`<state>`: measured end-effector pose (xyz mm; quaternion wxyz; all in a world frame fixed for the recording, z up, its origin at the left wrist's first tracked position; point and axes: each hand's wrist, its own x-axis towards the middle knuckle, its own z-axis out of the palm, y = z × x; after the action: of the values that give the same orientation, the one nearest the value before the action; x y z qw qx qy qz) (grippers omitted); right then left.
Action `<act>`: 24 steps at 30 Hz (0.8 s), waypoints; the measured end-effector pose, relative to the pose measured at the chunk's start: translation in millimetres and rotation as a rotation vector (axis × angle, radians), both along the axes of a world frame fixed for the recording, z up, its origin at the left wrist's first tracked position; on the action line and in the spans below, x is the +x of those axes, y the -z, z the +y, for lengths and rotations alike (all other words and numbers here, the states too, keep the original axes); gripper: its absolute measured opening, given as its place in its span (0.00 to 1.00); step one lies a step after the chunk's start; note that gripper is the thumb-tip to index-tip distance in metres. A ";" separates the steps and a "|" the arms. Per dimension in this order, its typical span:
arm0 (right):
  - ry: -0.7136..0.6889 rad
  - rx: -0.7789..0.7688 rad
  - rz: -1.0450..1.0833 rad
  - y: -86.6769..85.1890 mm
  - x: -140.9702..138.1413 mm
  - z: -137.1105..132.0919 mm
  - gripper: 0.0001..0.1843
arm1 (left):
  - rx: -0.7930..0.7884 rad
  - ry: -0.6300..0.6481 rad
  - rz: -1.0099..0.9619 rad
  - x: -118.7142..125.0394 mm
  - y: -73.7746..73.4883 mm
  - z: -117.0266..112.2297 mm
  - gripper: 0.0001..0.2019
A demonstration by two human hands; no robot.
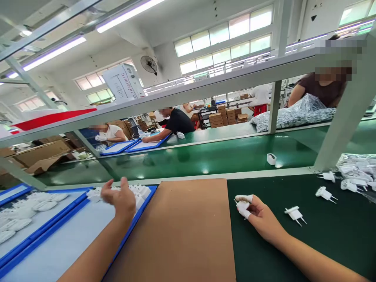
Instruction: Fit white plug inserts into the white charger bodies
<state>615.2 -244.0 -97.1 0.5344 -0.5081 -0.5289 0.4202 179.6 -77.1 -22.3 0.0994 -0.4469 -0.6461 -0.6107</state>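
My left hand (pixel 120 197) is raised over the far end of a blue-rimmed tray (pixel 70 235), fingers apart with nothing visible in them. Rows of white plug parts (pixel 142 192) stand in that tray beside and behind the hand. White coverings wrap the thumb and a fingertip of my right hand (pixel 257 215). These fingertips pinch a small white plug piece (pixel 235 202), mostly hidden, with a thin metal tip showing. To the right of this hand, a white two-pin plug piece (pixel 294 214) and another plug piece (pixel 324 193) lie on the dark green mat.
Brown cardboard (pixel 188 231) lies between the tray and the mat (pixel 331 243). A plug pile (pixel 357 172) sits at right. A green conveyor belt (pixel 205 156) carries a white housing (pixel 271 158) beyond. A metal post (pixel 343 102) rises at right; co-workers sit across.
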 end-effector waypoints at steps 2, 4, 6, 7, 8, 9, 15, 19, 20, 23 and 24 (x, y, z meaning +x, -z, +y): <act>0.023 0.017 0.014 3.4 -1.9 -0.1 0.22 | 0.059 0.249 0.027 40.6 2.8 -8.5 0.27; 0.039 0.001 0.060 6.0 -2.5 -0.1 0.23 | -0.016 0.608 0.193 89.6 7.5 -22.4 0.27; 0.062 -0.022 0.113 7.2 -2.3 0.0 0.26 | -0.252 0.913 0.379 138.5 14.5 -36.1 0.27; 0.078 -0.025 0.128 7.2 -2.0 -0.1 0.27 | -0.385 1.037 0.486 160.9 18.9 -41.0 0.30; 0.093 -0.024 0.134 6.8 -1.7 -0.5 0.29 | -0.514 1.141 0.599 181.4 23.9 -44.1 0.35; 0.103 -0.022 0.132 6.0 -1.4 -1.0 0.29 | -0.625 1.225 0.712 199.9 29.3 -45.1 0.40; 0.090 -0.010 -0.103 -3.2 1.2 -4.6 0.19 | -0.729 1.350 1.061 267.5 60.1 -25.5 0.50; 0.094 -0.016 -0.080 -6.5 2.5 -3.1 0.17 | -0.653 1.343 1.062 272.4 65.6 -17.5 0.49; 0.095 -0.026 -0.057 -6.6 2.5 -2.6 0.17 | -0.647 1.355 1.066 271.2 65.2 -17.3 0.49; 0.096 -0.052 0.002 -7.3 2.5 -2.3 0.18 | -0.648 1.370 1.067 268.1 63.0 -17.6 0.49; 0.095 -0.059 0.018 -8.0 2.6 -2.8 0.18 | -0.650 1.374 1.066 267.7 62.5 -17.7 0.49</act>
<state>617.8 -246.8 -89.1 0.5430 -0.5445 -0.4868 0.4143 447.3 -94.8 -84.8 -0.1305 -0.9592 -0.2479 -0.0381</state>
